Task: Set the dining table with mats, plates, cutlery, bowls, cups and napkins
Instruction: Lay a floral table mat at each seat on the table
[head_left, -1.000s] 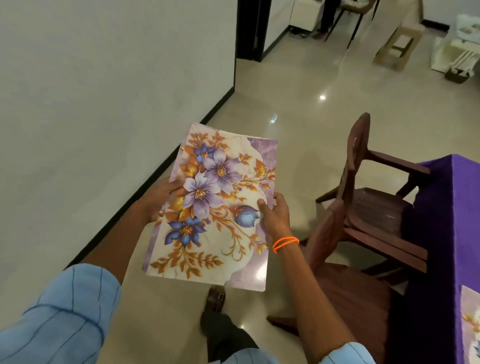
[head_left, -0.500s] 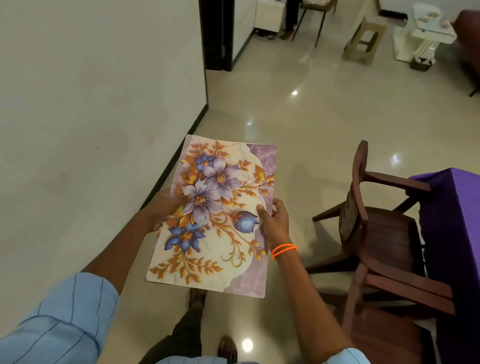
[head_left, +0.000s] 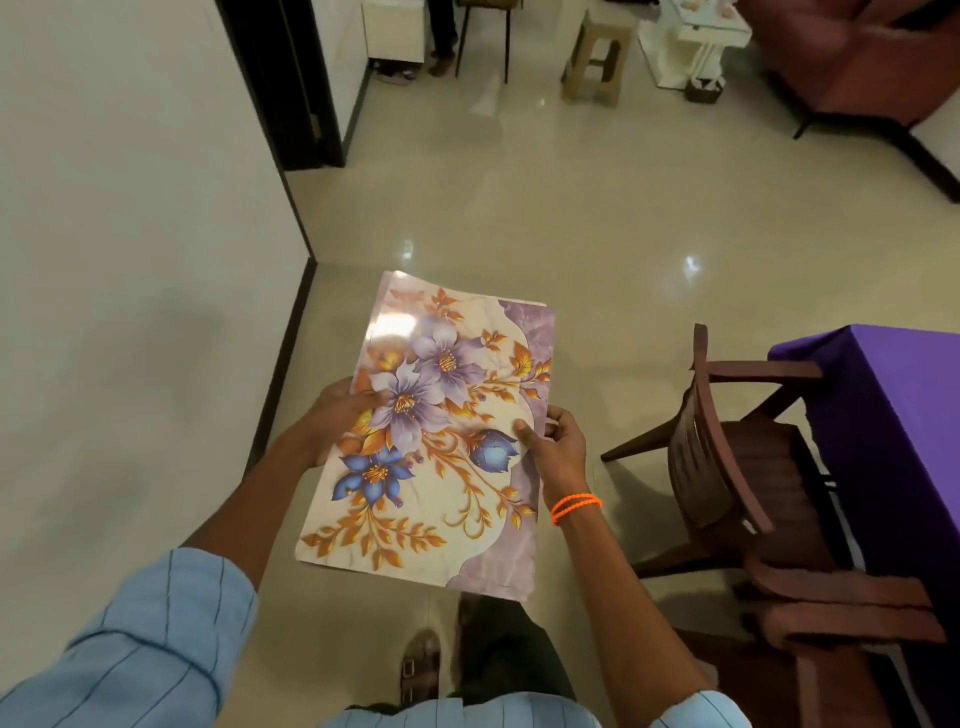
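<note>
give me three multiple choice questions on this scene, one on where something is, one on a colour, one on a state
1. Where is the mat?
A. on the table
B. held over the floor
C. on the chair

2. What colour is the tablecloth?
A. purple
B. green
C. white

3. How is the mat held?
A. by the left hand alone
B. by the right hand alone
C. by both hands

Answers:
1. B, it hangs over bare tiles, left of the chair.
2. A, the cloth is purple.
3. C, the left hand and the right hand grip opposite edges.
</note>
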